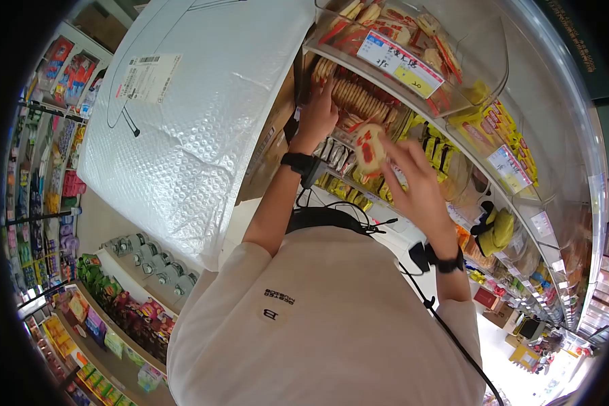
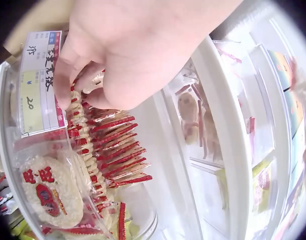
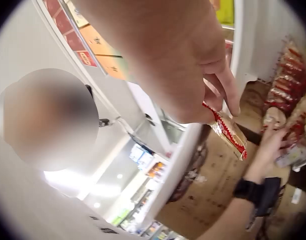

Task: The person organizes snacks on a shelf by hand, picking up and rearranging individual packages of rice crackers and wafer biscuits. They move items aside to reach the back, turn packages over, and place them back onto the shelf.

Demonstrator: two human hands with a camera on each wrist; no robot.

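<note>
A long row of wrapped rice crackers (image 2: pixel 115 145) stands on edge in a clear plastic bin (image 2: pixel 148 200). My left hand (image 1: pixel 318 115) reaches into this bin; its thumb and fingers (image 2: pixel 65 82) pinch a cracker at one end of the row. A price tag (image 2: pixel 40 82) on the bin's front partly covers the fingertips. My right hand (image 1: pixel 416 183) holds a single wrapped rice cracker (image 1: pixel 369 150) between thumb and fingers, just outside the bin. The packet's red crimped edge (image 3: pixel 225 127) shows below the fingers in the right wrist view.
Above the row, another clear bin (image 1: pixel 477 74) of wrapped crackers juts out. Yellow snack packs (image 1: pixel 497 135) fill bins to the right. A big bubble-wrapped package (image 1: pixel 183 135) stands close on the left, beside a cardboard box (image 1: pixel 267 155). Black cables (image 1: pixel 446 325) hang along my right arm.
</note>
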